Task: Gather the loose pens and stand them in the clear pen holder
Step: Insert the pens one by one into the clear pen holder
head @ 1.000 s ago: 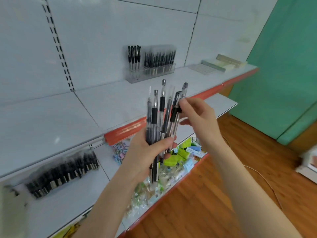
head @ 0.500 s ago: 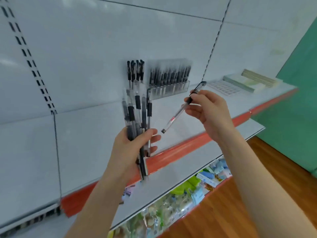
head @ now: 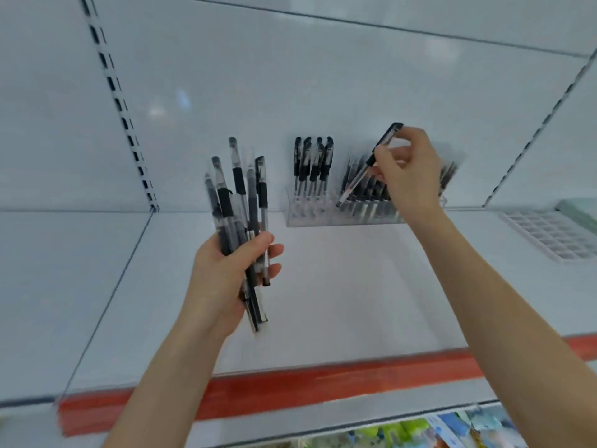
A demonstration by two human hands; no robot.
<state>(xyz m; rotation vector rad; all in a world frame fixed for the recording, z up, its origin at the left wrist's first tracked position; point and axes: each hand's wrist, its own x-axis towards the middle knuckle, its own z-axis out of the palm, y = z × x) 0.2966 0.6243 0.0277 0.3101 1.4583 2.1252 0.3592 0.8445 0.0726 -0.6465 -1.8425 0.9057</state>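
Head: pen [head: 358,177] in right hand [head: 411,181]

I count two hands. My left hand [head: 226,273] grips one bundle [head: 239,208] of pens, six tops showing, maybe more hidden behind. My right hand [head: 410,176] pinches one single pen [head: 368,164]. There is one clear holder [head: 310,218]: at its left end a cluster [head: 311,163] of at least four upright pens, then a row [head: 365,202] too blurred to count. One white grid tray [head: 549,234]

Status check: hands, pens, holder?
Left hand grips pen bundle. Right hand pinches one pen, tip at clear holder. Nothing seen blocking.
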